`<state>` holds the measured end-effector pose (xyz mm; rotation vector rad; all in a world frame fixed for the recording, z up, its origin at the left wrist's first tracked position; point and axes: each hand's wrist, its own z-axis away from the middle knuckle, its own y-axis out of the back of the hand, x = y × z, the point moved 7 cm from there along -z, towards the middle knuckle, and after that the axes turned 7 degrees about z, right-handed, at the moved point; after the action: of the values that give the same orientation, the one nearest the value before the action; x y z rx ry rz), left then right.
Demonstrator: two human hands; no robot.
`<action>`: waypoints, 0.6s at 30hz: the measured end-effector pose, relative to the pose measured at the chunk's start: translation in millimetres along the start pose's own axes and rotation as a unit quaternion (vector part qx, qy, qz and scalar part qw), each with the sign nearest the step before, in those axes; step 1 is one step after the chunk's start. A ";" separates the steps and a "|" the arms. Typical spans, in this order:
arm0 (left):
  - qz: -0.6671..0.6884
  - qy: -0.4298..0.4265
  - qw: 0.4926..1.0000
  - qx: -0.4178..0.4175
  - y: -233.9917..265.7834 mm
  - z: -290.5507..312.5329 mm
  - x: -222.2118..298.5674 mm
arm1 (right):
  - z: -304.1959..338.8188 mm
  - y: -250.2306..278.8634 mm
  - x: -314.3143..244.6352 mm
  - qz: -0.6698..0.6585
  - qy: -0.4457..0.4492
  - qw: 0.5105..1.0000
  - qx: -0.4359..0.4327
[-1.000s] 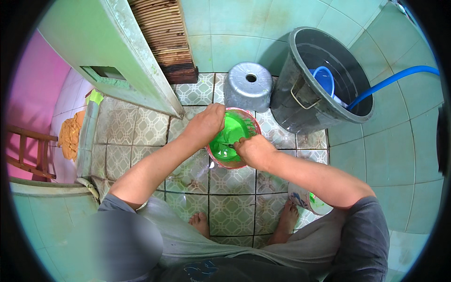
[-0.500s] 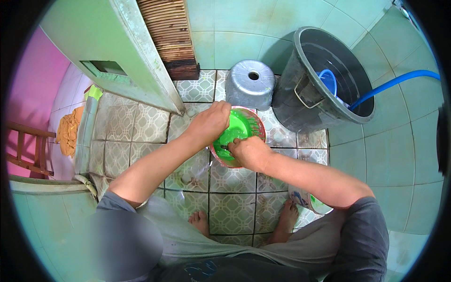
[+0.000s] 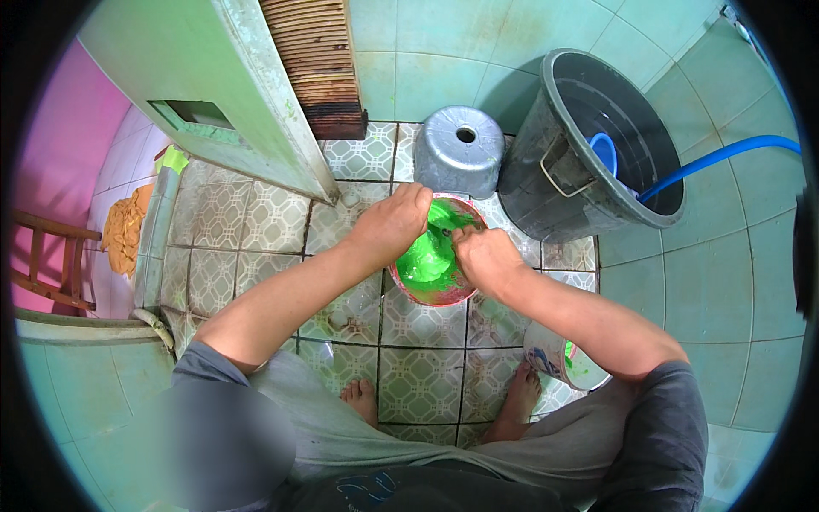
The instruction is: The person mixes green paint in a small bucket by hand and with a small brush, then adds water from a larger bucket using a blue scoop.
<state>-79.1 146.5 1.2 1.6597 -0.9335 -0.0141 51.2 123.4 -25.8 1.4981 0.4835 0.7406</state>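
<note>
On the floor in front of me stands a reddish bucket (image 3: 444, 298) with bright green paint (image 3: 426, 254) in it. My left hand (image 3: 392, 224) is closed over the bucket's far left rim, steadying it. Held inside the right part of the bucket, my right hand (image 3: 489, 258) is closed round a small dark-ended tool (image 3: 446, 232); most of it is hidden by my fingers and the paint, so its kind does not show. Green smears coat the bucket's inner wall. Beside my right foot is a white pail (image 3: 548, 352) with green paint in it, partly covered by my right forearm.
Behind the bucket sits a silver stool (image 3: 454, 162) with a hole in its top. A large grey barrel (image 3: 546, 183) stands to its right, holding a blue dipper (image 3: 603, 154) and a blue hose (image 3: 725, 155). A green door (image 3: 281, 111) is at the left, near an orange cloth (image 3: 128, 229).
My right hand has moved right, from the bucket's middle toward its right wall. The paint's surface has shifted with the stirring. My left hand stays on the rim.
</note>
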 end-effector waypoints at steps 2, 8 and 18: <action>-0.003 -0.001 1.000 0.001 0.0 -0.6 0.4 | -4.8 2.3 1.0 0.025 -0.006 0.999 0.043; 0.011 0.034 0.999 -0.028 -3.9 0.9 -5.2 | 3.1 -8.6 -5.3 -0.038 -0.028 0.996 -0.071; 0.035 0.052 0.998 -0.025 -6.2 3.7 -5.2 | 10.6 -14.4 -18.7 -0.210 -0.082 0.967 -0.116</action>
<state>-81.0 146.5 -7.5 1.5648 -0.9043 0.0957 47.6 103.9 -42.4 1.1729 0.5451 0.3229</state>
